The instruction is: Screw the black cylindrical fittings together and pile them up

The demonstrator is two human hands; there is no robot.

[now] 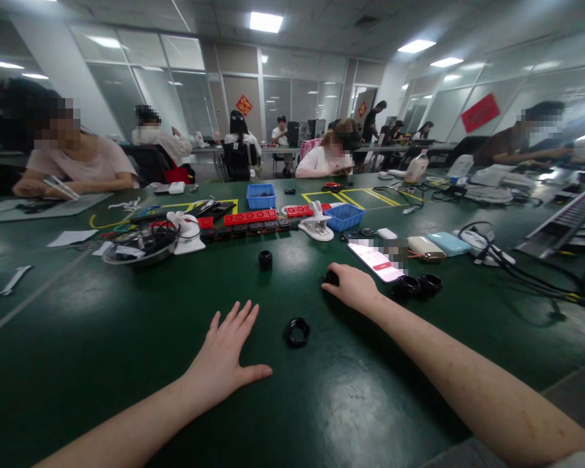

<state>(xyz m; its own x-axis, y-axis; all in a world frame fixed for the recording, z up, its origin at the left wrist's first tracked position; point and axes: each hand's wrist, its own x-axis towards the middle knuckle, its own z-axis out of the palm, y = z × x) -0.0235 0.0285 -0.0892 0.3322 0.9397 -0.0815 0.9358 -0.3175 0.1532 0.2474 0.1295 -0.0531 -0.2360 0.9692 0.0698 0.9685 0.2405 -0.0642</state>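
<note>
My left hand [231, 344] lies flat on the green table with its fingers spread and nothing in it. Just right of its thumb is a black ring-shaped nut [298, 332] with an open centre. My right hand [351, 286] is closed around a small black fitting [331, 278], mostly covered by the fingers. A black cylindrical fitting [266, 260] stands apart, farther forward between the hands. Two more black ring-like fittings, one nearer [407, 286] and one farther right [429, 284], sit beyond my right forearm.
A lit phone [376, 261] lies just past my right hand. Farther forward are red power strips [250, 217], blue bins [260, 195], a white clip stand [316, 224] and a metal bowl [139, 253] of cables. A wrench [14, 281] lies far left. Several people sit around.
</note>
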